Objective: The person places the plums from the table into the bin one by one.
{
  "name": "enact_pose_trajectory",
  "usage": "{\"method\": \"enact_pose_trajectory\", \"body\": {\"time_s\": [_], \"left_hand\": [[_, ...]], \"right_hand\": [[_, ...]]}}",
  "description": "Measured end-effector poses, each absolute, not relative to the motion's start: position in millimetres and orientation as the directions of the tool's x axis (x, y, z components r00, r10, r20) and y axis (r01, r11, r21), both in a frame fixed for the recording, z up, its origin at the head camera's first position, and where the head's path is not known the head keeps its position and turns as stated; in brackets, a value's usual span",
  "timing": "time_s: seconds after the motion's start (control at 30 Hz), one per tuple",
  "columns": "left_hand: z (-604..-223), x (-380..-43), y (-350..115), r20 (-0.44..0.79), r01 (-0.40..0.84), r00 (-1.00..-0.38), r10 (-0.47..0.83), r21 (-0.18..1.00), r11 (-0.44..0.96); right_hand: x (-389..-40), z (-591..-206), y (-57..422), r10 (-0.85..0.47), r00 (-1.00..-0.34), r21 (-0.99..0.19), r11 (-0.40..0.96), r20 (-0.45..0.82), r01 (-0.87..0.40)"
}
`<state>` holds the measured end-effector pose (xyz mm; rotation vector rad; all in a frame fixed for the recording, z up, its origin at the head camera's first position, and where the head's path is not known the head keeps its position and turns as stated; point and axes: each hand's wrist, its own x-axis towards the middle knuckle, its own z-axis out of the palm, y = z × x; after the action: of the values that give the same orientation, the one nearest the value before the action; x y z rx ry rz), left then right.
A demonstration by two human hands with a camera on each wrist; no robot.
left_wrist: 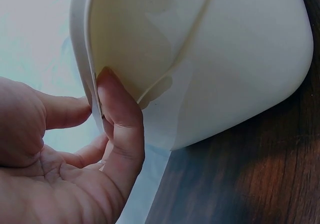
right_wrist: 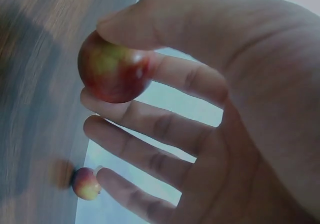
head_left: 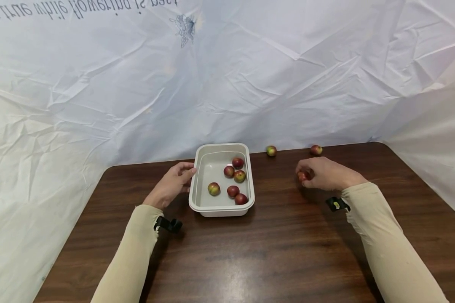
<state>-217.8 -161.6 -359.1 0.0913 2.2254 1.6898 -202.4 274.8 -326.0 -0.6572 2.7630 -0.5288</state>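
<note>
My left hand (head_left: 173, 181) pinches the left rim of a white rectangular plastic basin (head_left: 221, 208). In the left wrist view the thumb and a bent finger (left_wrist: 125, 134) lie on opposite sides of that rim. Several small red and yellow-green apples lie inside the basin, among them one apple (head_left: 214, 188) apart at the left. To the right of the basin, my right hand (head_left: 327, 173) pinches another small apple (right_wrist: 115, 69) between thumb and fingertips. Its other fingers spread out below the apple in the right wrist view.
Two more apples lie along the table's back edge: a greenish apple (head_left: 271, 150) near the basin and a redder apple (head_left: 316, 150) beyond my right hand. Behind the dark wooden table (head_left: 227, 261) hangs a wrinkled white sheet (head_left: 227, 84), which also runs along both sides.
</note>
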Motion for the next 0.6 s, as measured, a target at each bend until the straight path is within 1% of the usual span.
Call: {"method": "enact_pose_trajectory", "body": {"time_s": [0.17,0.27,0.4,0.6], "left_hand": [[-359.6,-218.4,-161.9,-0.235,-0.159,-0.939,0.253,0.945,0.287],[-359.5,-218.3,-162.0,-0.234,-0.158,-0.939,0.254,0.945,0.285],[-359.7,-218.2,-162.3,-0.231,-0.156,-0.939,0.255,0.946,0.285],[-359.5,-217.9,-162.2,-0.224,-0.149,-0.939,0.263,0.949,0.278]], "right_hand": [[-201.8,-324.2,271.3,-0.486,-0.865,-0.398,0.823,-0.123,-0.406],[-201.1,-322.6,268.8,-0.498,-0.864,-0.387,0.814,-0.079,-0.434],[-199.4,-320.6,265.0,-0.503,-0.864,-0.349,0.811,-0.005,-0.470],[-197.6,-318.8,257.4,-0.511,-0.858,-0.295,0.812,0.060,-0.504]]}}
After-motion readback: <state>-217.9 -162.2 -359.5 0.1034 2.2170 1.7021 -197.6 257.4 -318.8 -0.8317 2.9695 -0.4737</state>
